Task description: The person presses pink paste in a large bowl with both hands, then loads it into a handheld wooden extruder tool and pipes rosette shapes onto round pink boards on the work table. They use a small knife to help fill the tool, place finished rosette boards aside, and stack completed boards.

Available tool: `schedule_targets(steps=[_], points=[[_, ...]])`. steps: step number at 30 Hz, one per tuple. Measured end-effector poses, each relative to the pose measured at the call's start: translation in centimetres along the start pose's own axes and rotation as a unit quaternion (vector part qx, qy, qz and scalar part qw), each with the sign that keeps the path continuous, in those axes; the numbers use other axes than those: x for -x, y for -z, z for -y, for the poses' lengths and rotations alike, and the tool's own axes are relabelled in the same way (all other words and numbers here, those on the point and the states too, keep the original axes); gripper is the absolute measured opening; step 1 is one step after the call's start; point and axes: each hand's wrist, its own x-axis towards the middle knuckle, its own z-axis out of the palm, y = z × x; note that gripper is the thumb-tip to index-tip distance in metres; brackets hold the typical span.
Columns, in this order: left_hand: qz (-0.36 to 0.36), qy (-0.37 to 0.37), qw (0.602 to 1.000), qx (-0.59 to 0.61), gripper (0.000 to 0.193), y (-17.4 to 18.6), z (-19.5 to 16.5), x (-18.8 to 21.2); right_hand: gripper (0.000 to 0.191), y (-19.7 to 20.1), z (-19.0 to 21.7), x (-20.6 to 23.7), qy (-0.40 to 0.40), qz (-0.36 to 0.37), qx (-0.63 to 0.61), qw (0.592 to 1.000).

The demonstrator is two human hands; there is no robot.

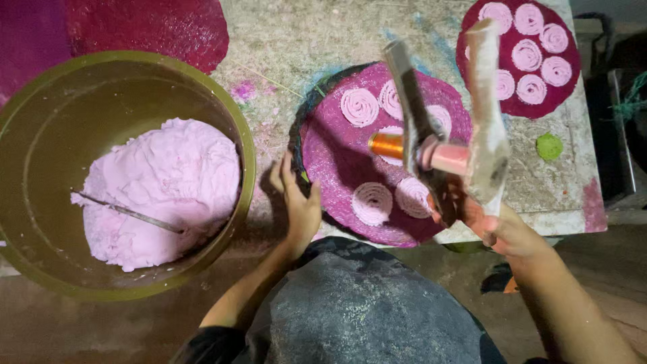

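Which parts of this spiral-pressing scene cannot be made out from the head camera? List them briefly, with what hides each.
- Right hand: its grip on the press is blurred, fingers behind the handles.
- Round mat: the middle spirals are covered by the press.
- Bowl: cut off at the left edge.
- Thin tool: its tip is buried in pink dough.

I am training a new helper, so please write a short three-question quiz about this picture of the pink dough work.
1. True or false: the right hand holds the two-handled metal press over the round magenta mat.
2. What does the left hand touch?
A. the mat's edge
B. the thin metal rod
C. the small green disc
3. Fill in: the mass of pink dough lies in the large olive-green ____.

Key: 1 true; 2 A; 3 bowl.
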Motion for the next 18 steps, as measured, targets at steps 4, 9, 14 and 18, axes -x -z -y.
schedule_targets(steps=[4, 9, 14, 18], points=[[0.246, 0.045, 0.841, 0.48, 0.088, -1.8, -4.8, -6.4, 0.12, 0.3, -1.1, -1.0, -0.084, 0.098, -0.025, 0.991], [0.494, 0.072, 0.556, 0.665, 0.077, -3.1, -8.5, -11.0, 0.106, 0.6, -1.2, -1.3, -0.211, 0.189, -0.093, 0.954], [0.443, 0.084, 0.595, 0.665, 0.042, -7.5, -7.2, -12.5, 0.098, 5.0, 0.8, -1.5, -0.25, 0.152, 0.002, 0.956], [0.408, 0.13, 0.602, 0.674, 0.029, -9.9, -3.7, -15.3, 0.094, 7.6, 1.1, -3.2, -0.302, 0.084, 0.172, 0.934]])
